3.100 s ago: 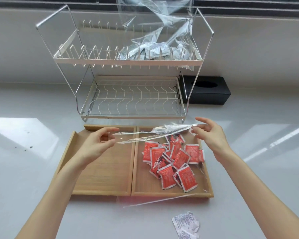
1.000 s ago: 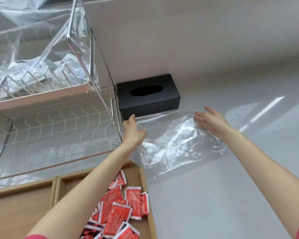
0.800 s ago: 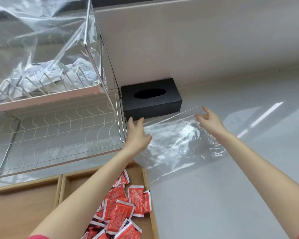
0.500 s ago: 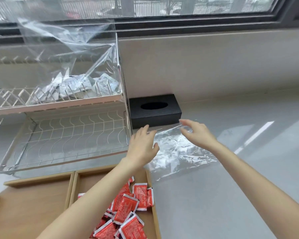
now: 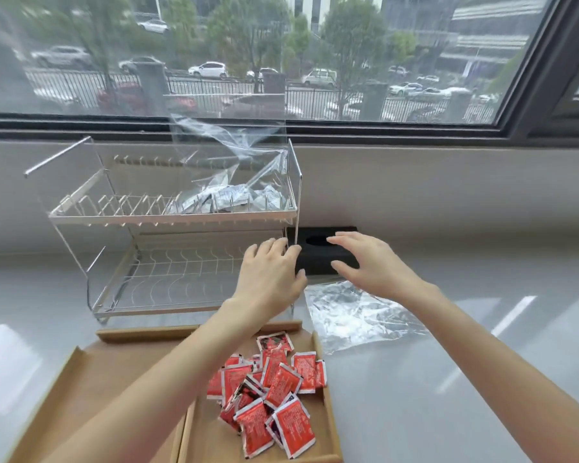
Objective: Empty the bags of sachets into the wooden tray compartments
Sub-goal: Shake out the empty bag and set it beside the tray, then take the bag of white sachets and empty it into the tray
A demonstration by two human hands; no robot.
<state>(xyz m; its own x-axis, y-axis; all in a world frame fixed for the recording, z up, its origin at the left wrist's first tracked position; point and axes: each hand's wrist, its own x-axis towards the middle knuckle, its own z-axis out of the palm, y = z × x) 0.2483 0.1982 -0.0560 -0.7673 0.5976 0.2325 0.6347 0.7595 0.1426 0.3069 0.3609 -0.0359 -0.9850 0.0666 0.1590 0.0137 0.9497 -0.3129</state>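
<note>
The wooden tray (image 5: 91, 375) lies near me with two compartments. Red sachets (image 5: 274, 392) are piled in its right one; the left one holds nothing I can see. An empty clear bag (image 5: 355, 315) lies flat on the counter right of the tray. A second clear bag with white sachets (image 5: 228, 198) sits on the top shelf of the dish rack (image 5: 168, 222). My left hand (image 5: 271, 275) and my right hand (image 5: 371, 265) hover above the counter with spread fingers, holding nothing, in front of the rack's right post.
A black tissue box (image 5: 318, 252) stands against the wall behind my hands. The rack's lower shelf (image 5: 178, 279) holds nothing. A wide window runs along the back, and grey counter extends to the right.
Both hands let go of the empty bag, which now lies flat on the counter. They have risen and moved left toward the rack. My view tilted up and back.
</note>
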